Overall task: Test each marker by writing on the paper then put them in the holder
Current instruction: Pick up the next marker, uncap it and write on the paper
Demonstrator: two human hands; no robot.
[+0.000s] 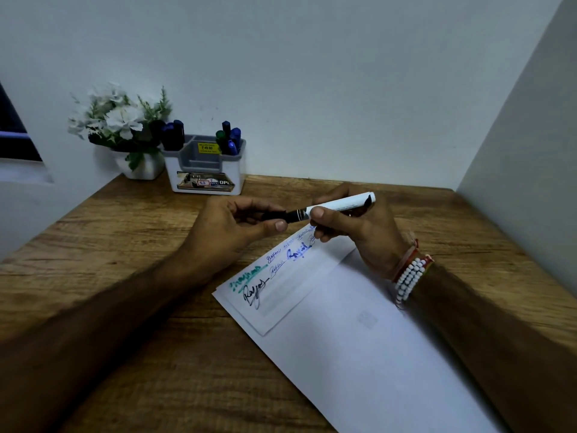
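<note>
**A:** Where is the marker (pixel 338 205)?

**B:** In the air in front of the holder (pixel 206 170) and a little to its right as the camera sees it. It lies nearly level between both hands.

**A:** And the fingers?

**B:** The right hand (pixel 352 226) pinches the white barrel, with the thumb on the near side and the fingers curled behind it. The left hand (pixel 237 226) has its fingers curled round the black cap (pixel 281 215), with the thumb beneath. Both hands are gripping.

**A:** Is the cap on?

**B:** I cannot tell whether it is fully seated. Cap and barrel are in line and meet.

**A:** The paper?

**B:** The paper (pixel 343 323) lies flat on the desk (pixel 125 245). It is in front of the holder, farther from it than the hands are, and runs off to the right. The end nearest the holder carries handwriting in green, black and blue, and the right hand hangs over that end.

**A:** What stands in the holder?

**B:** A left cluster (pixel 171 135) of blue and black markers stands upright in its left compartment. A right cluster (pixel 229 137) of blue and green ones is in its right compartment. A yellow sticker (pixel 207 147) sits between them.

**A:** Anything else nearby?

**B:** A white flower pot (pixel 140 165) with pale blooms stands just left of the holder. There are beaded bracelets (pixel 409 276) on the right wrist.
</note>
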